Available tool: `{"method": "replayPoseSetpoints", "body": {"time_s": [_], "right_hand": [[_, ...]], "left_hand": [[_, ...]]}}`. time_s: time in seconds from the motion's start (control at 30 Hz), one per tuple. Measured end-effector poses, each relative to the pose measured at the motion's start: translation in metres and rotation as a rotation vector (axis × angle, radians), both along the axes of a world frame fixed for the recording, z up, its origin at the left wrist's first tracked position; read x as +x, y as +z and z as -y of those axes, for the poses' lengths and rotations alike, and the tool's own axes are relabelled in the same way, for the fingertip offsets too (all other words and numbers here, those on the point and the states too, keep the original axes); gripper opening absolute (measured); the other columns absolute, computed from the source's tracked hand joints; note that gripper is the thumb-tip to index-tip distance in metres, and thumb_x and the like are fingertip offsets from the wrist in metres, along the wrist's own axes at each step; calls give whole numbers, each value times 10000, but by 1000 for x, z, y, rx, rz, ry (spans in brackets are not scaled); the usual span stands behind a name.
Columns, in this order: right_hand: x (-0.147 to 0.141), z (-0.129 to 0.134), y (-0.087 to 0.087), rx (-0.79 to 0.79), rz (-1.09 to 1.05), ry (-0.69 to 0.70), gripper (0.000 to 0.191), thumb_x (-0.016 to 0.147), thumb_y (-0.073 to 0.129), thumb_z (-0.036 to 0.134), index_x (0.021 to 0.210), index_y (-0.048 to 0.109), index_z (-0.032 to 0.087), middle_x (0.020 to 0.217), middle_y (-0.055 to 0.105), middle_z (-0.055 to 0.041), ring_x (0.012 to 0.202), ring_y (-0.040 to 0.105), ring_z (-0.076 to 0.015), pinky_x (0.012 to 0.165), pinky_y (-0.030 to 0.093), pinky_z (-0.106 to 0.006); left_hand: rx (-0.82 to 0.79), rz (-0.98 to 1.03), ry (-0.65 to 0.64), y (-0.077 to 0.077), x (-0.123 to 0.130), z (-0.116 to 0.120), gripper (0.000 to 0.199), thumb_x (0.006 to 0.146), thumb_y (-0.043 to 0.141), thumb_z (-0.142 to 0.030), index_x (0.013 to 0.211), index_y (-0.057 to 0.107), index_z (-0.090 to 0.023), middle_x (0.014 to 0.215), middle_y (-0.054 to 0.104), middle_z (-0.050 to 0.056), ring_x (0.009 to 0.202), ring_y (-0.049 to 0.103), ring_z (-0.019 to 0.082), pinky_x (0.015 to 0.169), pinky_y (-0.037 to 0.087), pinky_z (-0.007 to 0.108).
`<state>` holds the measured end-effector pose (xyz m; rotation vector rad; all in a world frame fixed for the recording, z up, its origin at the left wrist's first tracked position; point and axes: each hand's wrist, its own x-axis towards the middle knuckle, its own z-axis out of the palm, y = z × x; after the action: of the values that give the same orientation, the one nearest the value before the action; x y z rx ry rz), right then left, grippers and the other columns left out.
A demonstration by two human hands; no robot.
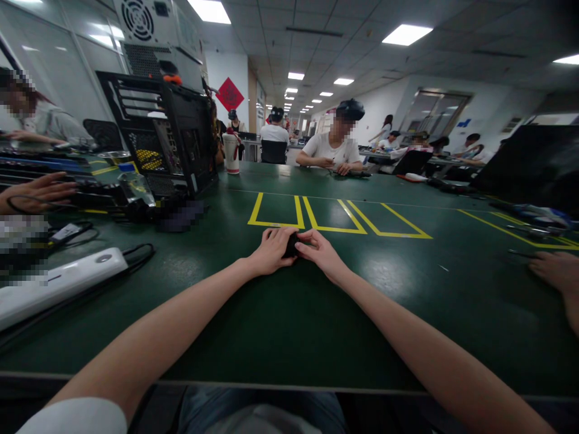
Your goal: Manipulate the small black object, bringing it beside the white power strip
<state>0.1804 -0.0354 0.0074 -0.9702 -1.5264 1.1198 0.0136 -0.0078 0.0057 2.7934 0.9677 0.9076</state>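
Black and compact, a partly hidden object (292, 246) is on or just above the glossy green bench (289, 325), near yellow tape outlines (335, 229). The left hand (272, 252) cups it; the right hand (321, 254) touches its side. Probably light, stiff; grip its sides.

I can see the left arm (136, 352) and right arm (446, 355) slant forward and inward, both forearms (194, 304) bare, wrists (248, 267) nearly straight. The left hand (271, 252), back uppermost, curves its fingers (283, 231) over, thumb (287, 261) low; just beside it, the right hand (322, 253) angles in from its own side, thumb and forefinger (310, 234) slightly parted, fingertips pointing leftward
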Motion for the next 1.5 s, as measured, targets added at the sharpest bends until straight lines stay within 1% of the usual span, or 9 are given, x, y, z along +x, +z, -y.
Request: {"method": "replayPoseSetpoints", "body": {"time_s": [0.13,0.23,0.4,0.57,0.77,0.97,1.13,1.33,1.5], "right_hand": [[0,-3,-3,-54,-13,-29,300,668,622,328,928,509,231,992,537,-17,858,553,-139,788,459,-352],[1,-5,-4,-96,-4,-14,335,679,611,331,981,514,223,1041,531,-39,875,552,-148,802,452,-362],[2,-3,-2,-15,6,28,326,641,655,294,921,505,220,958,559,-15,919,541,-149,853,427,-352],[1,-2,-2,-24,-21,-7,254,671,620,343,868,506,229,935,544,-3,879,542,-136,799,452,-340],[1,-4,-3,-82,-16,-14,321,681,611,324,973,512,235,989,535,-26,862,547,-139,796,452,-353],[2,-3,-2,-7,-20,36,321,639,657,257,918,501,225,961,548,-13,925,536,-146,859,423,-352],[1,-2,-3,-5,-15,10,228,686,608,314,867,496,231,965,532,-4,888,540,-138,837,433,-364],[2,-5,-5,-39,-20,8,336,683,612,301,992,493,246,1000,533,-24,902,540,-154,828,435,-379],[2,-3,-3,-35,-29,33,324,647,648,257,936,504,225,959,545,-15,893,543,-139,850,423,-355]], "left_hand": [[-3,-1,7,0,0,0,580,704,555,-264,1198,258,-208,1162,437,94,1091,403,256,928,262,438],[-4,-2,7,0,0,1,583,700,560,-264,1196,259,-206,1163,435,96,1091,401,258,930,260,439],[-2,-6,7,0,0,0,588,695,561,-263,1195,257,-206,1162,437,92,1080,406,256,921,267,434],[5,1,18,-3,1,-2,591,686,566,-265,1189,261,-210,1169,436,90,1085,401,257,926,257,435],[0,-6,12,-1,1,-1,585,695,560,-271,1192,261,-206,1170,435,94,1087,401,257,925,259,434],[3,-9,12,-2,1,-2,584,699,556,-278,1196,258,-204,1170,434,94,1092,397,256,927,258,431],[6,2,8,-3,0,-3,584,698,558,-279,1195,260,-203,1163,438,93,1089,399,253,925,259,428],[8,-1,7,-3,0,-3,583,695,559,-272,1192,261,-209,1165,439,89,1087,402,253,921,262,430],[10,-5,15,-4,1,-4,586,684,566,-268,1186,271,-204,1158,446,90,1077,408,252,914,265,425]]}}
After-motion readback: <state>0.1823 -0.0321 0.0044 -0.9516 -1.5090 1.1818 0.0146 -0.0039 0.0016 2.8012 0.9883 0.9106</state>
